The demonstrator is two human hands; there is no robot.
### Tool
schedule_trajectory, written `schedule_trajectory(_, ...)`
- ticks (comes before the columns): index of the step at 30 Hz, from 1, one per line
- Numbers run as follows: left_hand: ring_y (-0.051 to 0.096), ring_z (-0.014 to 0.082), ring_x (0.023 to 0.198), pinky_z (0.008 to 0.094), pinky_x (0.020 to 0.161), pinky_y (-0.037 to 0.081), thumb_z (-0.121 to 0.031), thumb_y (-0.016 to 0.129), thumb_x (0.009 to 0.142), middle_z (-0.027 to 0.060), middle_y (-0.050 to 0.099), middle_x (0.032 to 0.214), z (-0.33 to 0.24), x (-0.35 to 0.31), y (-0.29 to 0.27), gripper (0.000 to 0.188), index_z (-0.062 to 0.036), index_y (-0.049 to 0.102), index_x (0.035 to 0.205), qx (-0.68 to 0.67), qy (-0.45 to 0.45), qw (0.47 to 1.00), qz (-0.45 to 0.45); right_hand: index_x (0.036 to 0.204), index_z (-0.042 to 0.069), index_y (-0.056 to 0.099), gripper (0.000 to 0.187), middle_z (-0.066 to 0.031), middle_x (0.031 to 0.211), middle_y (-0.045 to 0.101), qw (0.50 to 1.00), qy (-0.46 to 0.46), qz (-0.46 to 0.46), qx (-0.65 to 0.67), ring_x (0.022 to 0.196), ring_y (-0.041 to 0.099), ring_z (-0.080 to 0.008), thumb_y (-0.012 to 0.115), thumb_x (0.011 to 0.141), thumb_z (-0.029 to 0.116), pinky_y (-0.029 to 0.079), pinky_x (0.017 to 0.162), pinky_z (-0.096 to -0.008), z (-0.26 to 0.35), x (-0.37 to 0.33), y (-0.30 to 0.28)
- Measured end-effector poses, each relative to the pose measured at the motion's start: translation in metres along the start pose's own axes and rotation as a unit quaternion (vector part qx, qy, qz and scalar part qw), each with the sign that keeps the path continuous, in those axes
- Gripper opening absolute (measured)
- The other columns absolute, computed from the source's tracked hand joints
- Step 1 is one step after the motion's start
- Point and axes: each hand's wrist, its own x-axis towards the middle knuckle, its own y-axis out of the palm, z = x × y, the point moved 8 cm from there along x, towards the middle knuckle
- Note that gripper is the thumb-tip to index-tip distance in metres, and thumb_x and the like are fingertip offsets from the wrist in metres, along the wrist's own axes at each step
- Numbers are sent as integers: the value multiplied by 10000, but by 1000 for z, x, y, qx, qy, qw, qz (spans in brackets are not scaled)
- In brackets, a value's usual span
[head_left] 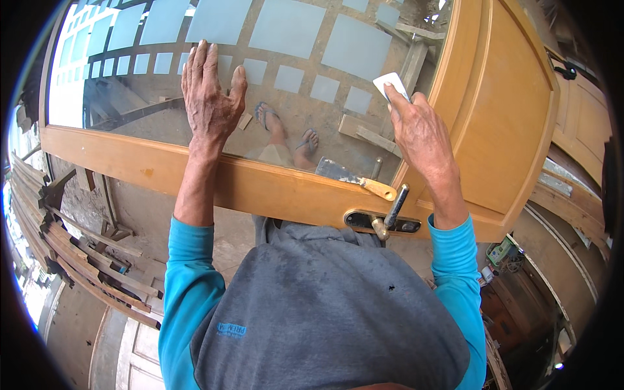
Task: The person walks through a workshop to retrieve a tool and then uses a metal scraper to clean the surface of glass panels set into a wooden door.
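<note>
A wooden door [286, 181] with a large glass pane [156, 123] lies flat before me. Frosted squares of several sizes pattern the glass. My left hand [211, 97] rests on the pane with its fingers stretched out and nothing held. Over the pane's right part, my right hand [419, 127] grips a small white flat piece [391, 86], perhaps a scraper or card, with the index finger along it. A putty knife [354, 178] with a yellowish wooden handle lies across the pane's near edge, its blade pointing left. Close by is the door's lever handle [394, 211].
Stacked timber strips [84, 260] stand at the left. A solid wooden panel [497, 110] forms the door's right part. Another wooden door [588, 123] is beyond it. Through the glass, wooden offcuts [370, 135] and sandalled feet [270, 118] show on the floor.
</note>
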Motion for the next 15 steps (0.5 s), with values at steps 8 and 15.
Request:
schedule_trajectory(8, 421, 362, 1478, 485, 1226, 299, -355, 664, 962, 203, 482, 1567, -2, -1, -2, 630, -8, 533, 1473, 22, -17, 1000, 6, 1432, 117, 593, 397, -266, 907, 628, 1000, -13, 5, -11, 789, 706, -440, 586, 1041, 180, 583, 696, -512, -1, 0, 2)
schedule_trajectory(15, 387, 362, 1497, 491, 1232, 273, -385, 638, 976, 197, 468, 1577, -7, 5, 1, 632, -53, 517, 1500, 68, -23, 997, 17, 1423, 146, 605, 398, -252, 929, 627, 1000, 5, -9, 7, 834, 703, -432, 607, 1027, 178, 572, 715, -514, -4, 5, 1)
